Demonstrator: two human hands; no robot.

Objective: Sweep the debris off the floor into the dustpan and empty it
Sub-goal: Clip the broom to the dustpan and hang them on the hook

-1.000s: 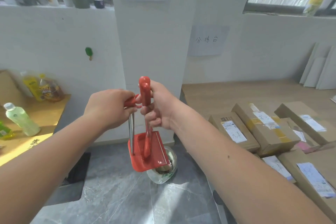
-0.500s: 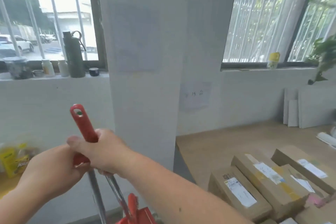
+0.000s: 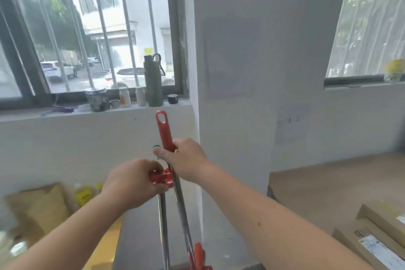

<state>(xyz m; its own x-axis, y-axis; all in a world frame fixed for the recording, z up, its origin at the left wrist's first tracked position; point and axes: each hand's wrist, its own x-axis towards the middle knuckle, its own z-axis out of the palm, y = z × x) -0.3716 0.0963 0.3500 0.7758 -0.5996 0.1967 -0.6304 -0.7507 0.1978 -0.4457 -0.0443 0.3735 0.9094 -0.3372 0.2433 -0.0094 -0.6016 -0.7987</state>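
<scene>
My right hand [image 3: 185, 160] grips a red handle with a hanging hole [image 3: 164, 129] on top of a metal pole [image 3: 183, 215] that slants down to the right. My left hand [image 3: 131, 182] is closed on the red handle [image 3: 161, 178] of a second metal pole [image 3: 163, 226], which stands nearly upright just left of the first. A bit of red plastic [image 3: 199, 256] shows at the bottom edge; the dustpan body, the broom head and the floor debris are out of view.
A white pillar [image 3: 236, 72] stands straight ahead. The windowsill [image 3: 94, 112] on the left carries a green flask [image 3: 153, 81] and small jars. A wooden platform [image 3: 328, 182] with cardboard parcels [image 3: 377, 241] lies to the right, and a yellow table [image 3: 105, 245] with bottles to the left.
The view has tilted up, away from the floor, over the last second, so the red dustpan and the bin under it have dropped out of sight. Both hands still hold the two handles.
</scene>
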